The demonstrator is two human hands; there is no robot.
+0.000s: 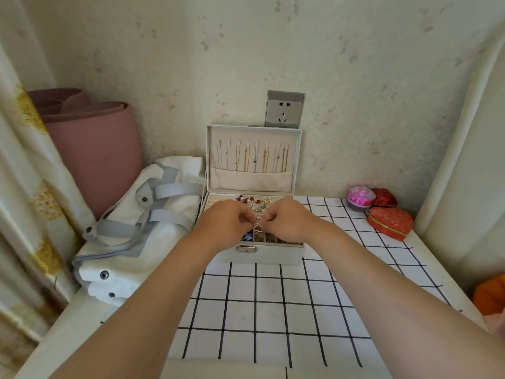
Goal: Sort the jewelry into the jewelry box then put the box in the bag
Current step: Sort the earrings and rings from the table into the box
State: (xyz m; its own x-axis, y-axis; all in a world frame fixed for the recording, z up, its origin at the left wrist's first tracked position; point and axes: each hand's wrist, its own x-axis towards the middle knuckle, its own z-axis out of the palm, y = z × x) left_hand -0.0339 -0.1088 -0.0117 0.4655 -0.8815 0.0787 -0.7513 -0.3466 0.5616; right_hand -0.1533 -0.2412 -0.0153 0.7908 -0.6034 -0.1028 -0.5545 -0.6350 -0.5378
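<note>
Both hands meet over the front of the box. The left hand and the right hand each have thumb and fingers curled in, and together they pinch one small sparkly piece. It hangs from the fingertips with its long axis about upright, its lower end at the front row of compartments. What kind of piece it is cannot be told.

The box stands open on a checked cloth, with its latch facing the person. Its front compartments hold brownish items and something blue at the left, partly hidden by the hands. Behind the knuckles a tray holds loose red and pearl-coloured studs. The lid stands upright against the wall. Thin necklaces hang side by side inside it, their ends tucked into a cloth pocket.

A white bag with grey straps lies just left of the box, touching its side. Behind the bag a rolled pink mat leans in the corner, beside a curtain. A wall socket shows above the lid. Well to the right on the cloth lies a red heart case, with a pink ball and a small red case behind it. Something orange shows at the right edge.
</note>
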